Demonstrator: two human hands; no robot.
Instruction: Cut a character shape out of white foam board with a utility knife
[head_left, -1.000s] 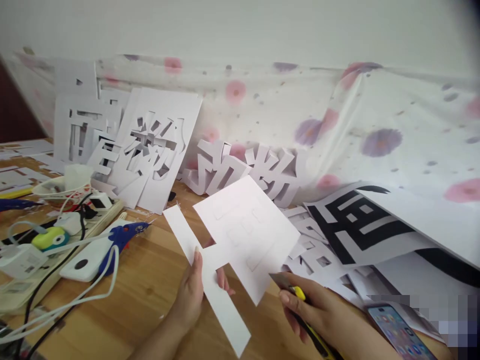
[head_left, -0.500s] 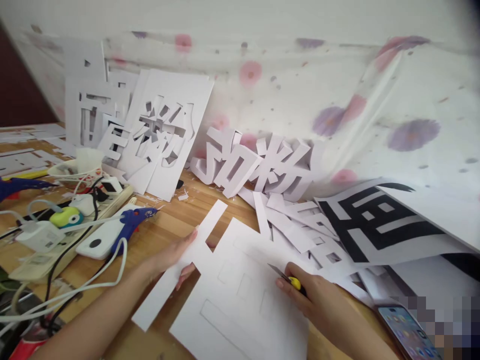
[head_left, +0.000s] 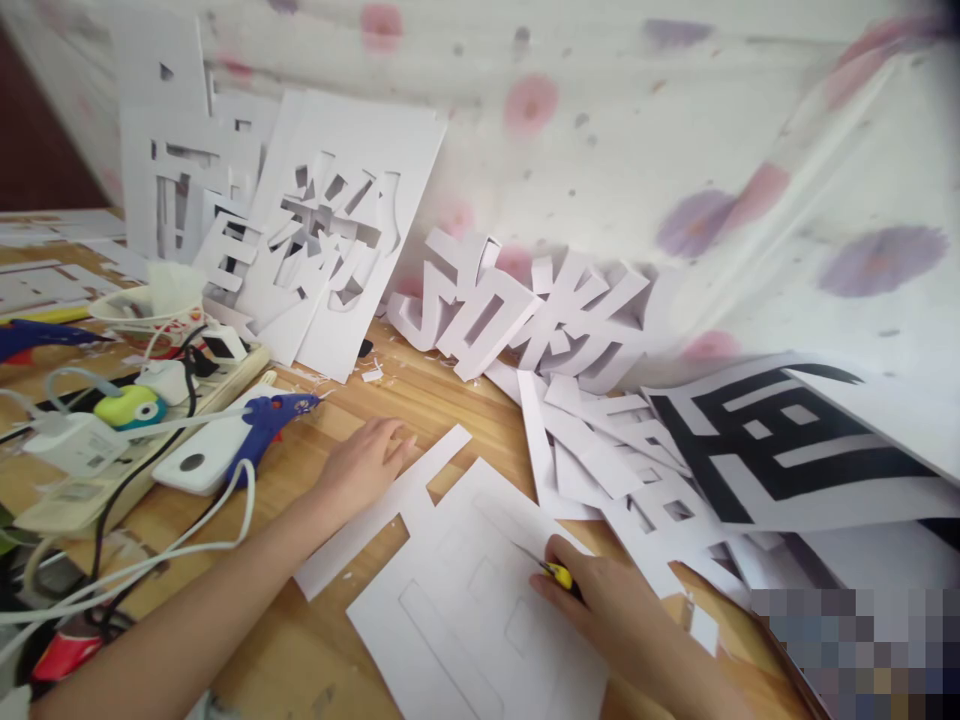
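A white board cutout (head_left: 457, 600) with scored rectangles lies flat on the wooden table (head_left: 315, 640). My left hand (head_left: 364, 462) rests on its long strip arm, fingers pressed down and loosely curled. My right hand (head_left: 592, 595) grips a yellow utility knife (head_left: 551, 570), whose blade tip touches the board's surface near the middle.
A blue glue gun (head_left: 262, 422), a white power bank (head_left: 202, 455), chargers, a power strip and cables crowd the left. White cut-out characters (head_left: 517, 315) and stencil boards (head_left: 337, 225) lean on a flowered sheet behind. A black-printed sheet (head_left: 780, 450) and scraps lie at right.
The cutout, held up in the air a second ago, now lies flat on the table. My left hand moved onto its strip and my right hand brought the knife blade down onto it.
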